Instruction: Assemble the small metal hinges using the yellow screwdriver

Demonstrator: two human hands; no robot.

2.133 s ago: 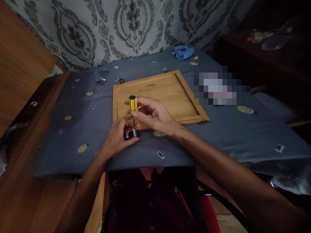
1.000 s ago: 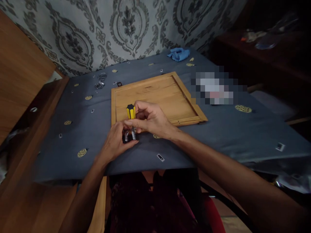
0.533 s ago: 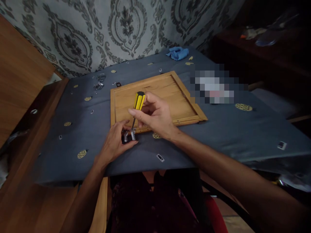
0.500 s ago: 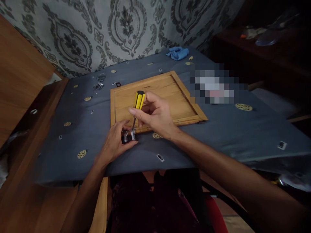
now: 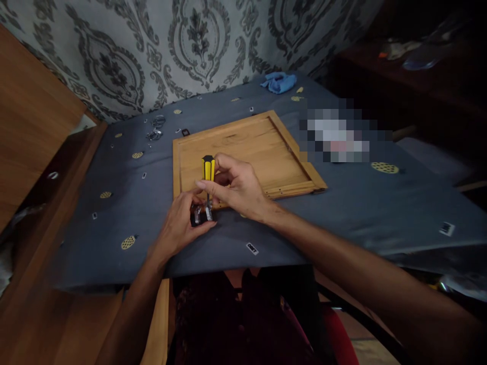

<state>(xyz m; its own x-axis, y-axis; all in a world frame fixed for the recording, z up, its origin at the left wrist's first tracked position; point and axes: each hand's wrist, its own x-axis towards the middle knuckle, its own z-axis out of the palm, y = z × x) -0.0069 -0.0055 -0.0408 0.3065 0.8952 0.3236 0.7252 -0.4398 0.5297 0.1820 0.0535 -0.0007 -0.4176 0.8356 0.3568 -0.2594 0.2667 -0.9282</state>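
A framed wooden panel (image 5: 236, 152) lies on the blue-grey cloth. My right hand (image 5: 239, 187) grips a yellow and black screwdriver (image 5: 208, 168), held nearly upright with its shaft pointing down. The tip meets a small metal and black fitting (image 5: 201, 215) at the panel's near left corner. Around that fitting are the thumb and fingers of my left hand (image 5: 180, 220), holding it against the frame's edge. The fine details at the tip are too small to make out.
Loose metal pieces (image 5: 154, 134) lie left of the panel, and a dark clip (image 5: 185, 133) touches its far edge. A blue cloth (image 5: 279, 82) sits at the back. Right of the panel is a blurred-out object (image 5: 337, 134). A patterned curtain (image 5: 198, 40) hangs behind.
The screwdriver has become more upright, its handle shifting left and down. My right hand has moved slightly the same way. My left hand stays nearly still on the fitting.
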